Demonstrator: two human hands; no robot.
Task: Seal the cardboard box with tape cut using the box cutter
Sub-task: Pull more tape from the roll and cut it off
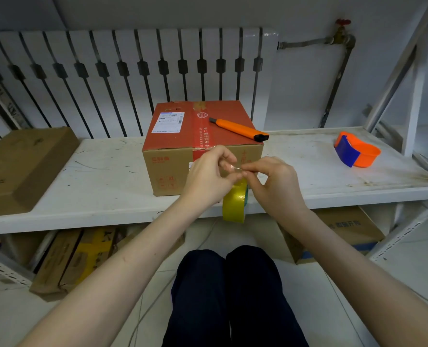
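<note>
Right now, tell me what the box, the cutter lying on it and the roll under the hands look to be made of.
Cardboard box: brown paperboard, matte, with folded edges and a printed red top.
Box cutter: probably plastic, with a smooth orange body and a black end cap.
Tape roll: likely plastic film, glossy and yellowish, with bright highlights on its curve.

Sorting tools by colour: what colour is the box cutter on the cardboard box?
The plastic box cutter is orange with a black end; head view.

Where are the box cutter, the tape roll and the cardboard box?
box cutter [238, 128]: head view, middle of its orange handle.
tape roll [233, 204]: head view, its shiny yellow outer face.
cardboard box [173, 142]: head view, red top, left half.
</note>
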